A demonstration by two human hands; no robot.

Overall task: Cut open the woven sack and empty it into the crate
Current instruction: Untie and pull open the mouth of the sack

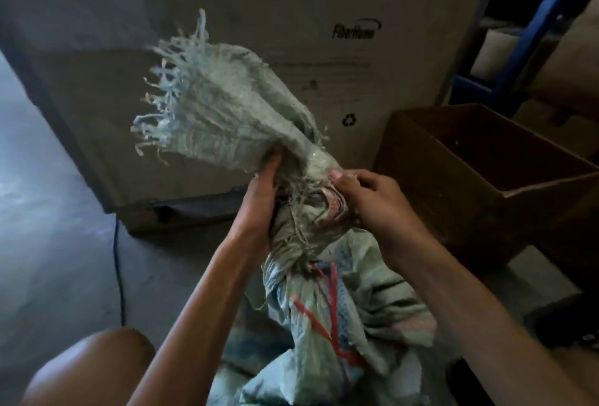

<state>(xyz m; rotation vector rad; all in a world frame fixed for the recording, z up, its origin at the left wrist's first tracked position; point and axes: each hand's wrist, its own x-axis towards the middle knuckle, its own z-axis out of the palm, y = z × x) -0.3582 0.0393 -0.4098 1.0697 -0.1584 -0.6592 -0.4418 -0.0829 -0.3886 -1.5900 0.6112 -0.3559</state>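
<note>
A pale green woven sack (327,318) stands on the floor in front of me, its neck bunched and twisted. The frayed top (207,104) fans up and to the left, with loose threads along its edge. My left hand (262,191) grips the neck from the left. My right hand (366,198) pinches the neck from the right, where a slit shows something pinkish inside. Red and blue string (324,315) runs down the sack below the neck. An open brown box, the crate (486,178), stands to the right. No cutting tool is visible.
A large cardboard carton (259,33) with a printed logo stands right behind the sack. A dark cable (118,269) runs across the grey concrete floor at left. A blue metal rack (518,49) is at upper right. My bare knee (87,370) is at lower left.
</note>
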